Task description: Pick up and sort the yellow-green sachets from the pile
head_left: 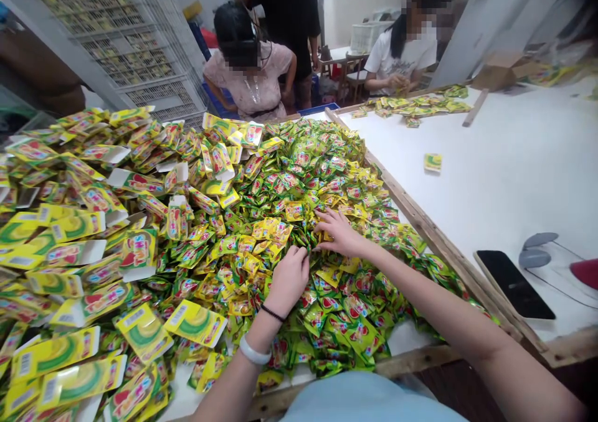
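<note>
A big heap of small shiny green and yellow sachets with a watermelon print lies in front of me. My left hand, wearing a dark band and a pale bangle, is curled closed over the heap. A fanned cluster of yellow sachets sticks out beyond its fingers and seems to be held there; the fingertips are partly hidden. Just to the right, my right hand has its fingers apart, and their tips touch the green sachets. To the left are piled many small yellow and green printed boxes, several with open flaps.
A wooden strip borders the heap on the right. Past it, a white tabletop carries a phone, sunglasses and a lone box. Across the table are people; one handles packets. A wire rack stands back left.
</note>
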Tool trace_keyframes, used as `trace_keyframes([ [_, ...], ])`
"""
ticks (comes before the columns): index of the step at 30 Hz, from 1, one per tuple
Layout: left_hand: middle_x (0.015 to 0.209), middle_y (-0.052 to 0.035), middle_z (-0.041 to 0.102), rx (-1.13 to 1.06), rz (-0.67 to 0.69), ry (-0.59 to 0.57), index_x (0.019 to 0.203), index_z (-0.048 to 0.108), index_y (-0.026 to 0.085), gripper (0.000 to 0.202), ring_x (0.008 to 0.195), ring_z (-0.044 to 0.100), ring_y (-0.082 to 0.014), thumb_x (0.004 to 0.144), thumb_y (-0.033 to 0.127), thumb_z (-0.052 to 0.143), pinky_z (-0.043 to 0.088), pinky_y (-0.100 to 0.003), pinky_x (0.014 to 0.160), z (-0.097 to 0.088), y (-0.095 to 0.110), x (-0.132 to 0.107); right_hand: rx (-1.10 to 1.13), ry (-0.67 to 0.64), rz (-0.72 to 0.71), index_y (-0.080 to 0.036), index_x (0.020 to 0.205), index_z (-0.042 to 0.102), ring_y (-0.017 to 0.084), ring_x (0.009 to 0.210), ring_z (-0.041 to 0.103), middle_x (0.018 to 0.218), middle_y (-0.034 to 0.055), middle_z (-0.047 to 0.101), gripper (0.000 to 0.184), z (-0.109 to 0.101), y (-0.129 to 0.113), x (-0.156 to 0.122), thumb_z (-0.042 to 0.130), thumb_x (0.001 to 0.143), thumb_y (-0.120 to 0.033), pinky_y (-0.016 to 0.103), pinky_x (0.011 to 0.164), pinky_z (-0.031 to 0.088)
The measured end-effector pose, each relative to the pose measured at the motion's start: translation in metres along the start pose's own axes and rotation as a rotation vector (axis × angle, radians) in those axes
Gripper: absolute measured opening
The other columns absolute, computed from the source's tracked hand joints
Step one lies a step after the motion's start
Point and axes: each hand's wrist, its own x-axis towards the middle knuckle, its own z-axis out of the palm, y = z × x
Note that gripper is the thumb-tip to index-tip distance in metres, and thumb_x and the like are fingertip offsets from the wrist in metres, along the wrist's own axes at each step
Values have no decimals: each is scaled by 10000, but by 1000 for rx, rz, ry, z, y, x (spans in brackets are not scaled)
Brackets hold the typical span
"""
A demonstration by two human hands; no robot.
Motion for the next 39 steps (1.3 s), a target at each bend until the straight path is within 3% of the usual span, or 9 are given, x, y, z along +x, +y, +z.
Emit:
trace_keyframes([
  [3,888,-43,567,-467,7,83,825,520,188,155,821,570,-158,887,275,407,477,-262,737,-12,-10,-16,26,104,31,-198,815,619,299,1222,426,1240,100,558,188,-1,1,-5,541,864,-361,590,1026,246],
  [9,708,30,478,-1158,-208,211,698,446,181,193,634,490,-102,788,310,558,515,-233,604,-11,-24,-27,9,25,-101,-217,1168,540,230,1210,448,1257,89,542,324,-17,-10,-19,559,851,-282,431,1019,360],
  [14,690,74,483,-1470,-397,252,881,439,232,186,532,480,-60,779,289,583,538,-238,584,-9,-25,-28,-184,-107,-162,-203,878,661,272,1220,429,1257,80,549,113,1,-10,-7,557,850,-239,462,1041,310],
  [20,962,-1,600,-1599,-451,255,1203,454,271,466,763,610,-104,769,285,623,554,-250,682,-15,-20,-32,-178,-103,-84,-164,1133,534,224,959,583,1066,111,625,404,1,-3,-10,607,815,-403,326,789,473],
  [25,989,-25,649,-1668,-542,189,1178,473,227,534,786,629,-111,697,168,695,540,-231,700,-18,-15,-33,-219,-77,-20,-169,808,593,230,817,562,781,87,611,123,-1,-11,-28,559,851,-279,351,767,423],
  [28,920,-39,670,-1632,-527,160,1115,523,179,500,732,633,-108,659,157,729,517,-187,636,-19,-15,-34,-206,-25,18,-175,744,579,220,831,539,795,86,603,195,-13,-23,-37,469,893,-237,356,778,407],
  [33,747,19,603,-1588,-440,142,853,539,175,249,729,646,-146,695,265,710,540,-265,663,-16,-11,-33,525,230,217,-193,732,582,166,811,552,837,37,586,196,-32,-53,-44,531,871,-321,299,751,445],
  [36,771,13,598,-1628,-441,116,900,546,184,261,720,630,-138,744,365,651,535,-323,753,-12,3,-32,883,338,365,-192,702,618,174,884,559,923,40,572,201,-16,-74,-45,609,811,-362,301,782,458],
  [39,803,-11,600,-1601,-371,105,976,553,181,306,716,590,-130,813,440,546,524,-325,777,-11,18,-31,924,459,475,-187,688,627,183,892,554,919,54,555,231,12,-85,-47,625,794,-392,301,753,488],
])
